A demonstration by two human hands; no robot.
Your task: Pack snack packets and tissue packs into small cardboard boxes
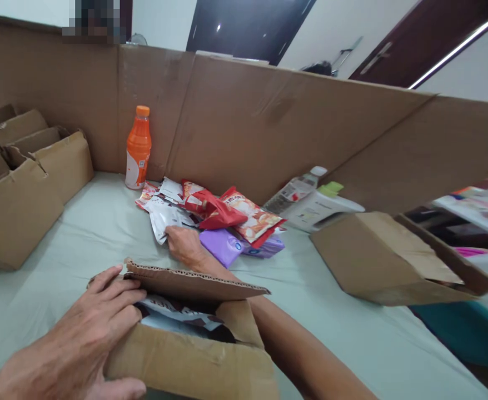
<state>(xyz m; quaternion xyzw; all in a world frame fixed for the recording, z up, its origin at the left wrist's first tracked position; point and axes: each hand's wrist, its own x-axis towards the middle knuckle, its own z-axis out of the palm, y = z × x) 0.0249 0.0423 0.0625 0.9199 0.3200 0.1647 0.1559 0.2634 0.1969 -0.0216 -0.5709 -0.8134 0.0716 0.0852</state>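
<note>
My left hand (pixel 89 328) lies on the near cardboard box (pixel 194 361), fingers stretched over its left flap. Packets show inside the box under the raised flap (pixel 194 280). My right hand (pixel 183 244) reaches past the box to a pile of snack packets (pixel 227 214) on the table, its fingers curled on a white foil packet (pixel 164 219). A purple packet (pixel 221 244) lies just right of that hand.
An orange drink bottle (pixel 138 147) stands by the cardboard wall (pixel 244 122). Open boxes sit at the left (pixel 23 183) and right (pixel 386 261). A clear bottle (pixel 296 189) and a white container (pixel 323 208) lie behind the pile. Pale green table cover (pixel 344 339).
</note>
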